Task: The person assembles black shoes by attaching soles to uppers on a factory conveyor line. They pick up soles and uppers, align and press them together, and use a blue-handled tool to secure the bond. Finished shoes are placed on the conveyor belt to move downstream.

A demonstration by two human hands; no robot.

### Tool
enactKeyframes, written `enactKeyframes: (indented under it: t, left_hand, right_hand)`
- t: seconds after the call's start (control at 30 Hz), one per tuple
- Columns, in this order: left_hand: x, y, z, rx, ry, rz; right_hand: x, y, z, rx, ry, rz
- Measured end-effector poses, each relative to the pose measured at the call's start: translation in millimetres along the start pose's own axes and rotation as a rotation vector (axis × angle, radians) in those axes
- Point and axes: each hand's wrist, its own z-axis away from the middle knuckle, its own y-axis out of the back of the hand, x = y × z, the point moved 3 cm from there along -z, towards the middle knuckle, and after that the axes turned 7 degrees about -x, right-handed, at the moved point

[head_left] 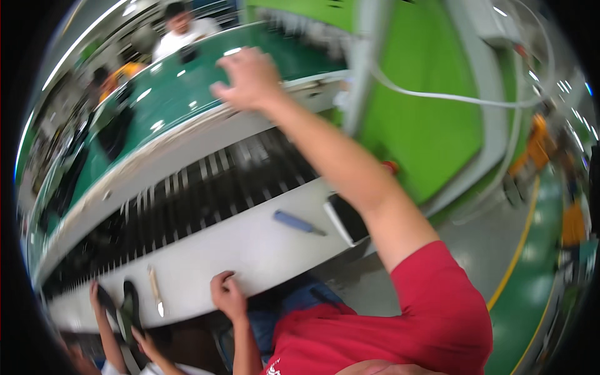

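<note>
My right arm stretches far forward, and my right hand (250,78) hangs over the near rim of a green conveyor belt (181,94). Its fingers are spread, somewhat blurred, with nothing in them. Close to my body, my left hand (228,295) is curled at the front edge of a white work ledge (250,250). What it holds, if anything, I cannot make out. A tool with a blue handle and a thin dark tip (294,221) lies on the ledge between my hands. Beside my right arm is a dark flat panel with a white edge (347,217).
Black slats or rollers (206,181) run between ledge and belt. At left, a co-worker's hands hold dark shoe soles (128,306) beside a light-handled knife (155,290). A green machine housing (425,94) with a white hose (450,99) stands right. People stand beyond the belt.
</note>
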Motion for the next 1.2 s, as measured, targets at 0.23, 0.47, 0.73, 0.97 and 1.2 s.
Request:
enactKeyframes:
  t: [0.23,0.47,0.73,0.97,1.2]
  left_hand:
    - [158.1,38.0,-167.2,-0.080,-0.774,0.063]
    - [273.7,43.4,-364.4,-0.001,-1.056,-0.324]
    - [220.8,-23.8,-419.5,-0.638,-0.705,-0.465]
    - [199.0,-25.1,-449.5,-0.615,-0.823,-0.441]
    - [201.4,-27.2,-446.3,-0.589,-0.873,-0.452]
  right_hand:
    - [21.0,-3.4,3.3,-0.126,-0.185,0.094]
    - [12.1,-4.0,-1.1,-0.615,-0.440,-0.163]
    - [30.3,-23.6,-2.0,-0.551,-0.387,0.083]
    - [26.3,-30.7,-9.2,-0.555,-0.425,0.084]
    - [29.3,-31.3,-6.7,-0.528,-0.427,0.016]
